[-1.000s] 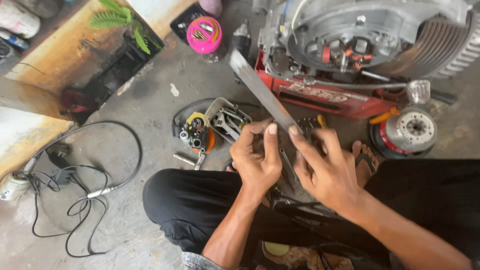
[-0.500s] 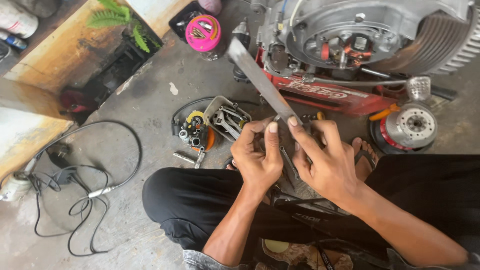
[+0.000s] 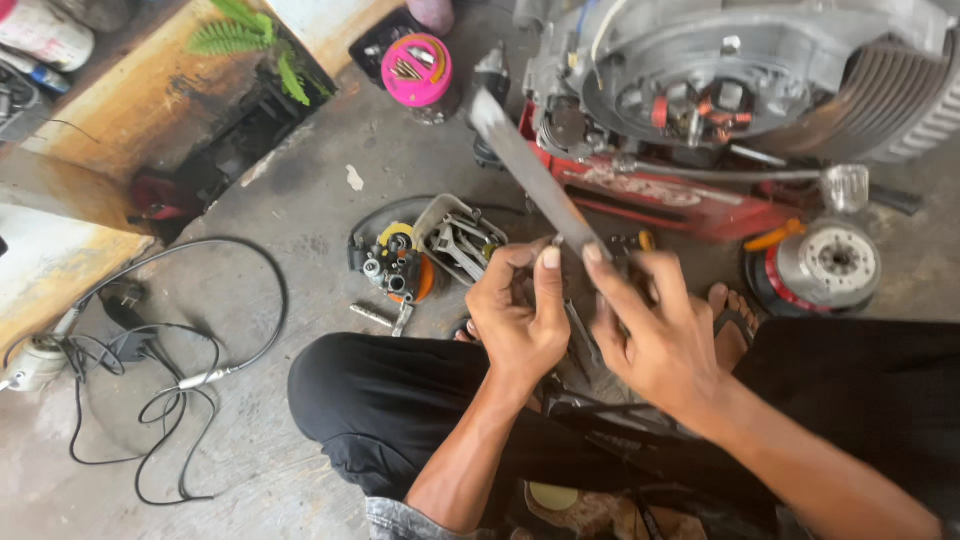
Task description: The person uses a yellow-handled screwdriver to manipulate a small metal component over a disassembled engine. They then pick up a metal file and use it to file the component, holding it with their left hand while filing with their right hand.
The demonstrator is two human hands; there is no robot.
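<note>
- left hand (image 3: 520, 315) and right hand (image 3: 655, 325) close together, both pinching lower end of flat grey metal strip (image 3: 530, 180)
- strip angled up toward engine (image 3: 740, 90), above concrete floor (image 3: 300, 210)

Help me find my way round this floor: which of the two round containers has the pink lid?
The pink-lidded tub at the top, beside the engine. The other round part, the grey-and-red wheel-like piece, lies right of the right hand.

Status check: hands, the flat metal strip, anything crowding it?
Left hand and right hand both pinch flat metal strip. Strip angled up toward engine. Nothing between them.
</note>
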